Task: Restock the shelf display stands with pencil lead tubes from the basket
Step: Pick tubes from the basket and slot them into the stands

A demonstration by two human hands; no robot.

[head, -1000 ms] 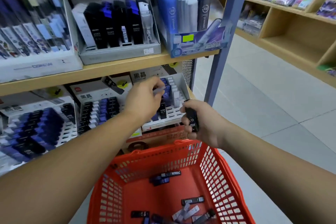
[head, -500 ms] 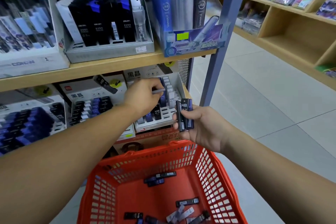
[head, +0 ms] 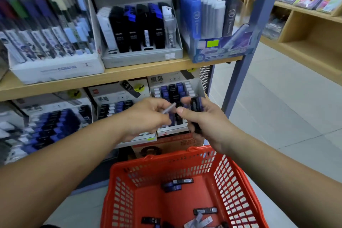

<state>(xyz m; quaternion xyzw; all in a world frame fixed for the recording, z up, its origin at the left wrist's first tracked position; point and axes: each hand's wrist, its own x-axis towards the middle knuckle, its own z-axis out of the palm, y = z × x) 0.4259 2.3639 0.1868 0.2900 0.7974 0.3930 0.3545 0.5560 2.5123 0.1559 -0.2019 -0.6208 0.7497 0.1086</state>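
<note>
My left hand (head: 148, 116) pinches a pale grey lead tube (head: 169, 108) in front of the right white display stand (head: 199, 87) on the lower shelf. My right hand (head: 205, 120) grips a small bundle of dark and blue lead tubes (head: 195, 104) right beside it, thumb almost touching the grey tube. Below stands the red basket (head: 231, 181) with several loose lead tubes (head: 177, 184) on its bottom. The middle display stand (head: 118, 98) and left display stand (head: 50, 122) hold rows of blue and black tubes.
The upper wooden shelf (head: 120, 76) carries boxes of pens and refills (head: 140, 29). A grey-blue steel post (head: 246, 46) bounds the shelf on the right. Tiled floor (head: 268, 116) lies beyond, with a second wooden rack (head: 305, 29) at far right.
My left hand drew back from the right stand with the grey tube still pinched. My right hand rose and moved left with its bundle until both hands met in front of the stand.
</note>
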